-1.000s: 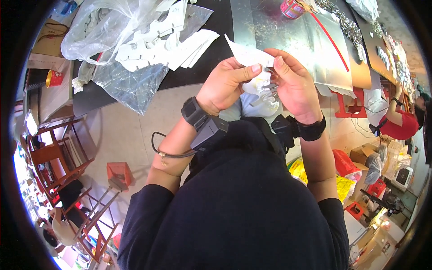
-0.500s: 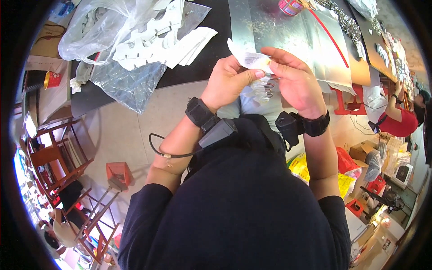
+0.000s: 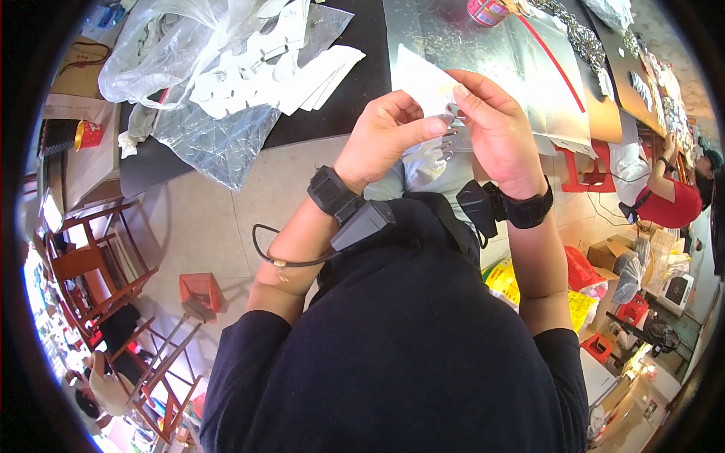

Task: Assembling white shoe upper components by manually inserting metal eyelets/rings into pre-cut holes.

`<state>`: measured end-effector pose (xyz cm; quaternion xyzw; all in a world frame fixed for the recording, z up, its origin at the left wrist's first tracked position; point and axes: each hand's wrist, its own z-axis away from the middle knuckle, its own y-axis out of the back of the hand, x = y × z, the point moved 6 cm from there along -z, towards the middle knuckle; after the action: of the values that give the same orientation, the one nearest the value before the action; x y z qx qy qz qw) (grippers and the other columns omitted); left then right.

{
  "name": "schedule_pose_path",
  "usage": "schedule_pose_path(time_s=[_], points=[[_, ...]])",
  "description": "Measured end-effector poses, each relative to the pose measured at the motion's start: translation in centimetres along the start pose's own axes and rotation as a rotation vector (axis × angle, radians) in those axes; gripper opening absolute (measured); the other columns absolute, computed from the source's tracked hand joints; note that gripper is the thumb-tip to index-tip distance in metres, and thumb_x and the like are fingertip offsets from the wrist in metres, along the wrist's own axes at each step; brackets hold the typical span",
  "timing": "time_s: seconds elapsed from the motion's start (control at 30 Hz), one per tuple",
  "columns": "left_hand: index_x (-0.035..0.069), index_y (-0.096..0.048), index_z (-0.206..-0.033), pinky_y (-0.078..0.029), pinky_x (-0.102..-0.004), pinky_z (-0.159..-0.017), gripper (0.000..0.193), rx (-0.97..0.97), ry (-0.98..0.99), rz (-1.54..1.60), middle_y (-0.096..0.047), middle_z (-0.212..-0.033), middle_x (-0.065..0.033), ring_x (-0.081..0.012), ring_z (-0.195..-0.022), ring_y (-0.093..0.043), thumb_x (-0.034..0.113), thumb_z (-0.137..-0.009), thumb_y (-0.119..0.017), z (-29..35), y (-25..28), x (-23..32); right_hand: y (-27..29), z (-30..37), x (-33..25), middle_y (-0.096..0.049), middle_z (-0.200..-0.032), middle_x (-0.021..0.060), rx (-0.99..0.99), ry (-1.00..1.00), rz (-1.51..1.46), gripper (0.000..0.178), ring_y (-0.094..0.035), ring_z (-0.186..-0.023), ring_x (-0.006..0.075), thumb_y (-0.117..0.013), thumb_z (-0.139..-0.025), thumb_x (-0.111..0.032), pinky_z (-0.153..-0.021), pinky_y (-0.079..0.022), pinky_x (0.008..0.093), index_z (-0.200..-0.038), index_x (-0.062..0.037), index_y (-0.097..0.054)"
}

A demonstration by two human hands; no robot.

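Observation:
My left hand (image 3: 389, 140) and my right hand (image 3: 498, 132) meet over the table's near edge, with a white card (image 3: 423, 79) between them. Its pointed top tilts up and away from me. The left thumb lies across the card's lower part, and the right thumb and fingers pinch its right edge. Just below the thumbs, a row of small, shiny metal pieces (image 3: 447, 143) shows beside a pale, partly see-through strip (image 3: 424, 164) that hangs down. Their exact kind is too small to tell. Both wrists wear black straps with boxes.
Left on the dark table (image 3: 317, 113) lie notched white cards (image 3: 260, 83) and clear plastic bags (image 3: 219, 140). At the back right are a clear sheet (image 3: 445, 45), a pink-red tin (image 3: 487, 11), a red strip (image 3: 555, 64) and metal chains (image 3: 578, 34). A person in red (image 3: 668, 200) sits far right.
The white card has turned more upright, with its point now higher and broader to view. Both hands have shifted slightly, still holding it. The hanging strip has swung a little.

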<state>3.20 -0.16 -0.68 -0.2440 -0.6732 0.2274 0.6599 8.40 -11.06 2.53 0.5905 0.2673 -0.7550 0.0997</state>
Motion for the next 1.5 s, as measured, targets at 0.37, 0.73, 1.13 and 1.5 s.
schedule_pose_path(time_s=[0.37,0.73,1.13,1.5], points=[[0.002,-0.059,-0.098,-0.046,-0.0230,-0.067,0.021,0.371,-0.277,0.002,-0.064,-0.089,-0.0056,-0.0091,-0.076,-0.059,0.006,-0.078,-0.066,1.4,0.0,5.2,0.0,2.4,-1.7,-0.056,-0.101,0.0079,-0.010,-0.060,-0.049,0.040,-0.054,-0.091,0.0166,-0.044,-0.093,-0.033,-0.078,-0.044,0.0326,-0.118,-0.0033,-0.048],[0.005,-0.061,-0.088,-0.041,-0.0376,-0.082,0.038,-0.003,-0.926,-1.270,-0.055,-0.100,-0.0090,-0.0286,-0.096,-0.052,-0.006,-0.052,-0.065,3.4,-6.9,6.1,-1.3,3.2,-3.8,-0.052,-0.115,0.0144,-0.161,-0.085,-0.315,0.036,-0.051,-0.106,0.0190,-0.041,-0.092,-0.012,-0.089,-0.041,0.0295,-0.125,0.0019,-0.040],[0.001,-0.029,-0.130,-0.037,-0.0427,-0.093,0.094,-0.166,0.241,0.697,-0.035,-0.132,-0.0168,-0.0285,-0.117,-0.041,0.071,-0.071,-0.046,0.9,-2.2,-0.9,0.0,3.0,-5.4,-0.053,-0.115,0.0153,-0.525,0.009,-0.114,0.042,-0.051,-0.107,0.0181,-0.040,-0.088,0.001,-0.082,-0.048,0.0290,-0.129,-0.0018,-0.035],[0.001,-0.034,-0.126,-0.037,-0.0453,-0.098,0.035,0.108,0.096,0.461,-0.042,-0.127,-0.0199,-0.0296,-0.116,-0.044,0.008,-0.092,-0.038,-1.4,0.7,-1.1,4.8,1.5,-1.4,-0.053,-0.114,0.0150,-0.213,-0.149,0.112,0.044,-0.054,-0.101,0.0173,-0.040,-0.084,0.007,-0.085,-0.047,0.0288,-0.127,-0.0007,-0.037]])
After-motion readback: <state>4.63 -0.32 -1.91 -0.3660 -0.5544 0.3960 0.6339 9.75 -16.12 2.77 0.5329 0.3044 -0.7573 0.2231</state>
